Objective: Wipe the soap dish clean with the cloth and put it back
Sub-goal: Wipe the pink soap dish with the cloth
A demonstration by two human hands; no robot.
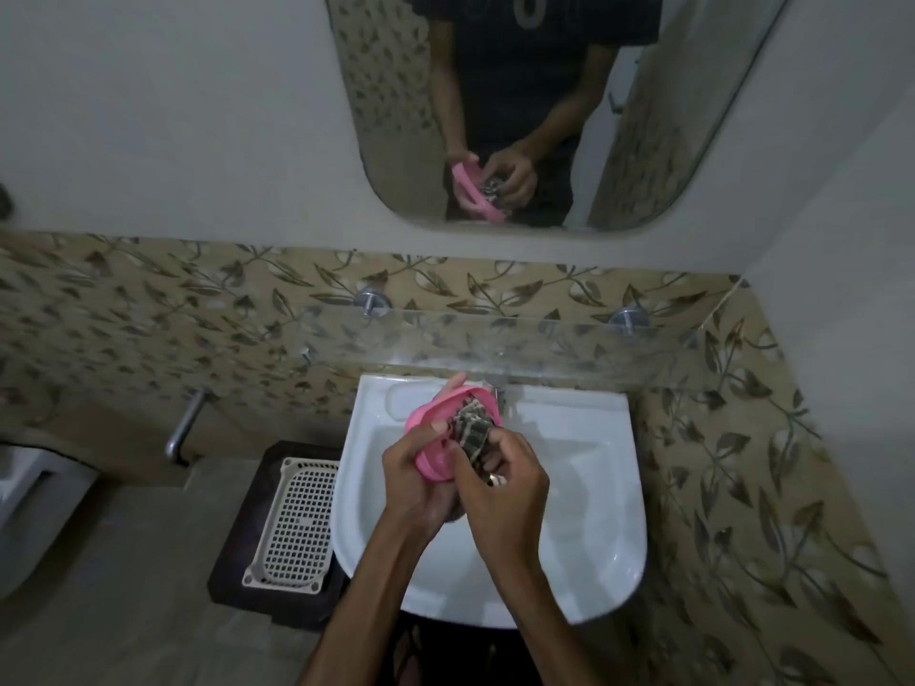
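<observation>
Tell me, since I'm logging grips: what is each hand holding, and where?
Left hand grips the pink plastic soap dish by its near rim; right hand pinches the bunched checked cloth against the dish's inside.

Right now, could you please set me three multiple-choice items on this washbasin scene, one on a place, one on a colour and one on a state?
1. Where is the soap dish?
A. Lying on the glass shelf
B. Held up over the washbasin
C. Resting in the basket

2. What colour is the soap dish?
A. Pink
B. Blue
C. White

3. What is the right hand doing?
A. Hanging idle and open
B. Turning the tap
C. Gripping the cloth against the dish

Answers:
1 B, since the left hand holds the dish above the white washbasin, below the glass shelf and apart from the white basket at the left.
2 A, since its rim shows plainly pink.
3 C, since the fingers curl round the checked cloth, which is pushed into the dish.
</observation>
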